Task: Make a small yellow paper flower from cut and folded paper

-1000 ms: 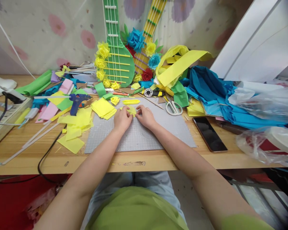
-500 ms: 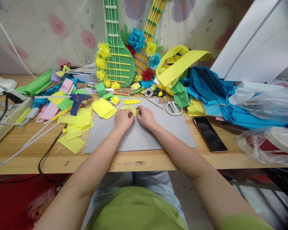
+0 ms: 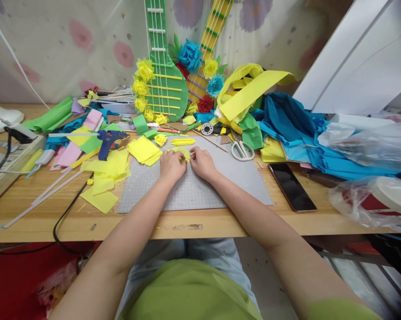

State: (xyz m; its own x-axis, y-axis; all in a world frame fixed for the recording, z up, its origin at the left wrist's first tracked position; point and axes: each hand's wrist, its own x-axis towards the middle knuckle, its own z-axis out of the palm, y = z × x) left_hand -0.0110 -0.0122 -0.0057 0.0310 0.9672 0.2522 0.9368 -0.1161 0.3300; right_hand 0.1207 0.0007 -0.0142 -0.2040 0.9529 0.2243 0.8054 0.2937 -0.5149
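In the head view, both bare forearms are stretched from the bottom corners of the frame toward the centre, over a wooden table. The left hand and the right hand are held just above centre, near each other, palms down with wrists low. Between them, on a grey gridded cutting mat, a small yellow paper piece is partly hidden by the fingers. The left fingers are curled in, with thumb and forefinger close together at the paper; the right fingers are bent, with the thumb slightly parted and the tips beside its right edge. Whether the paper is pinched by either hand cannot be told.

Just beyond the hands, a pleated yellow strip and a yellow paper flower are seen. A stack of yellow squares is set just beside the left hand, with a blue glue gun farther left. White-handled scissors are placed to the right, and behind, a green paper-covered guitar shape is stood at upper centre.

Bare mat is shown between the forearms, down to its near edge; below that, the table's front edge is crossed by both arms. The mat's right side is bordered by a smartphone, its left by loose yellow sheets.
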